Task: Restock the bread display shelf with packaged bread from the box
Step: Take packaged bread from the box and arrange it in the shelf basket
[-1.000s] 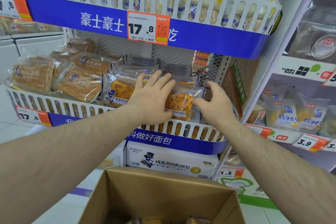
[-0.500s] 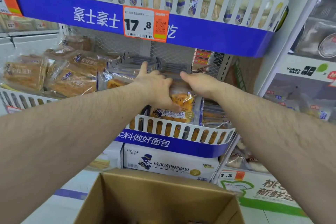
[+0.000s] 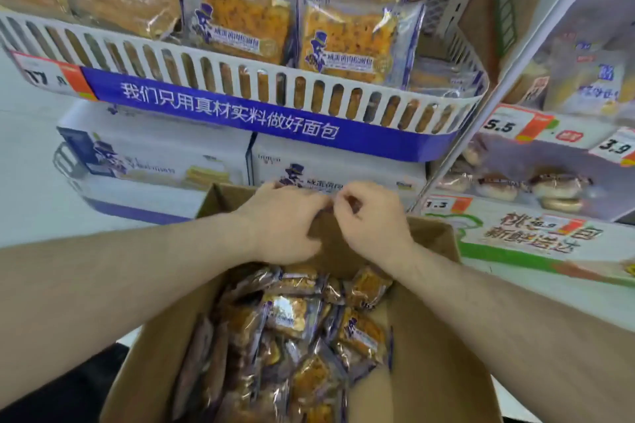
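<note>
While the packaged bread (image 3: pixel 302 336) is lying heaped in the box (image 3: pixel 429 371) below the shelf (image 3: pixel 240 79), the left hand (image 3: pixel 285 220) and right hand (image 3: pixel 371 216) are hovering over its far end, fingers loosely curled and holding nothing, seemingly reaching for another packet.

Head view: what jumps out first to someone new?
Two bare hands, left hand and right hand, meet at the far edge of an open cardboard box low in the frame, fingers curled, with no packet visibly in either grip. Below them the box holds a jumble of wrapped bread packets. Above, a white slotted shelf with a blue banner carries upright packets of the same bread.
</note>
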`<state>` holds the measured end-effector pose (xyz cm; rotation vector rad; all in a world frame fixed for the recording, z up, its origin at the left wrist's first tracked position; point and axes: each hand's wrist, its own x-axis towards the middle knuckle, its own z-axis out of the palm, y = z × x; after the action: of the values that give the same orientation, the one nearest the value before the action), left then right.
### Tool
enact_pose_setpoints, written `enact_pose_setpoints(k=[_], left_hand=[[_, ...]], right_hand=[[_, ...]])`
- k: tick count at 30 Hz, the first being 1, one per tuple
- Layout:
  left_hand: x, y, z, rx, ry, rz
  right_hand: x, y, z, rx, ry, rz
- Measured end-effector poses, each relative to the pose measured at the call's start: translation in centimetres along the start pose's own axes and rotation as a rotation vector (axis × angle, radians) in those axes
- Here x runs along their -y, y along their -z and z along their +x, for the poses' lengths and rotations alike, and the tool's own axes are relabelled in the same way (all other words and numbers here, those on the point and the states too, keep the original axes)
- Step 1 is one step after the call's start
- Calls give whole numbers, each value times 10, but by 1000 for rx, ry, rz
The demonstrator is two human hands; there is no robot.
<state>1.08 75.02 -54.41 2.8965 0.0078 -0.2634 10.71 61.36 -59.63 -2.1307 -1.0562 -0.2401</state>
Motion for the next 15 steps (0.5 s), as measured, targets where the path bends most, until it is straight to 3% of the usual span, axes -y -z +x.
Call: enact_pose_setpoints(k=[3,6,10,15], left_hand=[[17,-22,5,152,117,-78],[26,-35,10,255,190,-237],[39,-50,16,475,203,-162],[59,-66,14,728,240,-106]], right_hand=[[-30,-32,-24,351,-246,-88],[-60,-71,-52,564,-703,-14],[-83,-130,-89,492,-1372,322],[-92,-177,-93,378,-1720,542]])
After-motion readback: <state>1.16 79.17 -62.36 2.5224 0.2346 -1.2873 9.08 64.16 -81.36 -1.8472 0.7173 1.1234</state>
